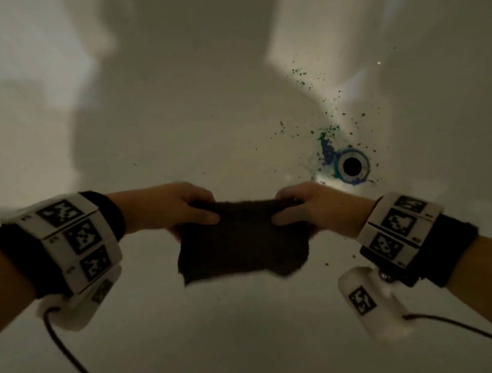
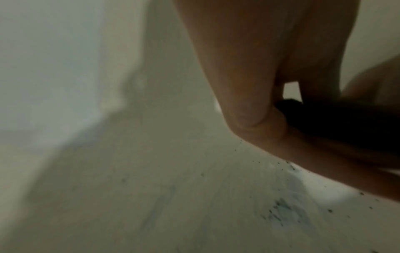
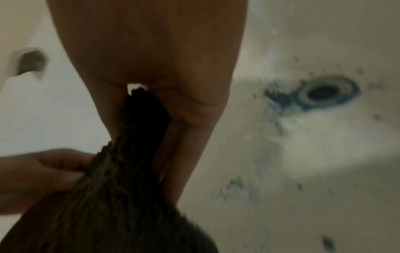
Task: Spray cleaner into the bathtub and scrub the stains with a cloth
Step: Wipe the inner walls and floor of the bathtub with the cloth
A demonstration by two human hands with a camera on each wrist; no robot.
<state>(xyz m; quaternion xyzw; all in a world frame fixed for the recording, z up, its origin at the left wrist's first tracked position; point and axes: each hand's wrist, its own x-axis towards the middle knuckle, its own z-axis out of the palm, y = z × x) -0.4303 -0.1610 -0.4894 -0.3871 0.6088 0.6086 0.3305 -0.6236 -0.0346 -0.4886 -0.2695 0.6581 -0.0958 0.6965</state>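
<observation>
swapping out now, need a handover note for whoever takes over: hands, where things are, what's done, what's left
Left hand: pinches the left edge of the dark brown knitted cloth.
Right hand: pinches its right edge; cloth stretched between them, above the white bathtub floor.
Blue-green stains and dark specks sit by the round metal drain.
No spray bottle in view; whether cleaner was sprayed cannot be told.
Left: scrub the stains around the drain.

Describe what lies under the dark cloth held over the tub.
Under the cloth, gripped by the left hand and right hand, pale bathtub floor shows around it; the patch directly beneath is covered.
</observation>
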